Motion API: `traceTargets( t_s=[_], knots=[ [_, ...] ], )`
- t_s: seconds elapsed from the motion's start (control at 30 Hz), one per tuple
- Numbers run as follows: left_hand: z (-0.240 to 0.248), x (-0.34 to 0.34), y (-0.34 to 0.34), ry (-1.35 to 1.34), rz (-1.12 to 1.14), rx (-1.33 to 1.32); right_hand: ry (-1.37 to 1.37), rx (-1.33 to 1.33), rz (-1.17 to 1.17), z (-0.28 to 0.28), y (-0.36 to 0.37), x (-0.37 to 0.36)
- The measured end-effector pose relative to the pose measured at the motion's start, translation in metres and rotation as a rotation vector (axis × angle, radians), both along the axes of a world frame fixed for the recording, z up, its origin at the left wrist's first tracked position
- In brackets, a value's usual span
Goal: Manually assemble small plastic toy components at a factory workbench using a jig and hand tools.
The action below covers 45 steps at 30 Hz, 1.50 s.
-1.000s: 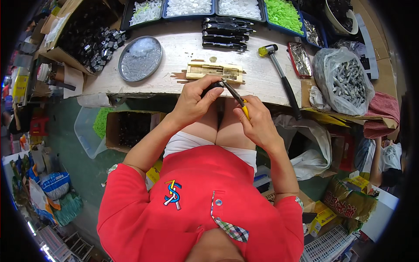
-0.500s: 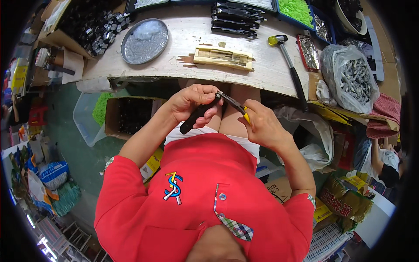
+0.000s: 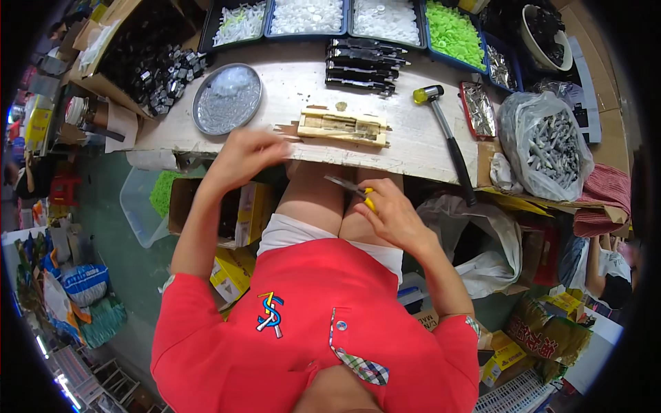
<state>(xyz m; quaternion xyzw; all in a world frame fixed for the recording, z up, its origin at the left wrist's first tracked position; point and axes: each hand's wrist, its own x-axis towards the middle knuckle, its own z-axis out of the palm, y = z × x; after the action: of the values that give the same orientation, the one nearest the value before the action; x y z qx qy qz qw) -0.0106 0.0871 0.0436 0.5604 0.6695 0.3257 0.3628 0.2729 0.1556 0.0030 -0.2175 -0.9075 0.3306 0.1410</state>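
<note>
My right hand (image 3: pixel 396 212) is closed round a pair of pliers (image 3: pixel 342 183) with yellow grips, held over my lap below the table edge, the jaws pointing up to the left. Smeared by motion, my left hand (image 3: pixel 248 157) is at the table's front edge, close to a round metal tray (image 3: pixel 227 124) with a whitish, glossy substance in it. Nothing can be made out in its fingers. Beyond and between the hands, a pale wooden jig (image 3: pixel 313 131) lies on the table. Behind it several long black parts (image 3: pixel 361 72) are stacked.
A hammer (image 3: pixel 452 148) lies at the right, beside a clear bag (image 3: pixel 513 131) of grey metal parts. Blue bins of white pieces (image 3: pixel 306 17) and green pieces (image 3: pixel 454 34) line the back. At the left, a cardboard box (image 3: pixel 113 82) spills black parts. Another cardboard box (image 3: pixel 180 199) stands below the table.
My left hand has moved up and left, away from the pliers; the black part it held no longer shows. My right hand has lowered slightly with the pliers. The view has tilted toward the table.
</note>
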Motion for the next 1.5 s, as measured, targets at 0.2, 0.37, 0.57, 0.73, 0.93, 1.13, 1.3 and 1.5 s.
traceTargets(
  t_s=[0.2, 0.37, 0.57, 0.73, 0.93, 1.13, 1.3, 1.5],
  knots=[
    [-0.012, 0.054, 0.178, 0.856, 0.010, 0.572, -0.002, 0.028, -0.004, 0.008, -0.001, -0.005],
    [-0.027, 0.055, 0.204, 0.860, -0.079, 0.590, -0.026, -0.009, -0.079, 0.005, 0.000, 0.010],
    [0.009, 0.024, 0.116, -0.597, 0.050, 0.516, 0.097, -0.026, -0.185, 0.009, 0.009, 0.003],
    [-0.016, 0.053, 0.040, -0.861, 0.056, 0.089, 0.170, -0.013, -0.243, 0.021, 0.020, -0.021],
    [-0.020, 0.070, 0.017, -0.496, 0.074, 0.233, 0.117, -0.029, -0.201, 0.032, 0.011, -0.027],
    [-0.016, 0.076, 0.013, -0.246, 0.080, 0.387, 0.102, 0.014, -0.185, 0.032, 0.003, -0.022],
    [-0.020, 0.081, 0.007, -0.242, 0.061, 0.315, 0.022, 0.031, -0.148, 0.030, -0.001, -0.012],
    [-0.036, 0.059, -0.001, -1.427, -0.160, -0.416, -0.084, 0.068, 0.035, 0.035, -0.006, -0.002]
  ],
)
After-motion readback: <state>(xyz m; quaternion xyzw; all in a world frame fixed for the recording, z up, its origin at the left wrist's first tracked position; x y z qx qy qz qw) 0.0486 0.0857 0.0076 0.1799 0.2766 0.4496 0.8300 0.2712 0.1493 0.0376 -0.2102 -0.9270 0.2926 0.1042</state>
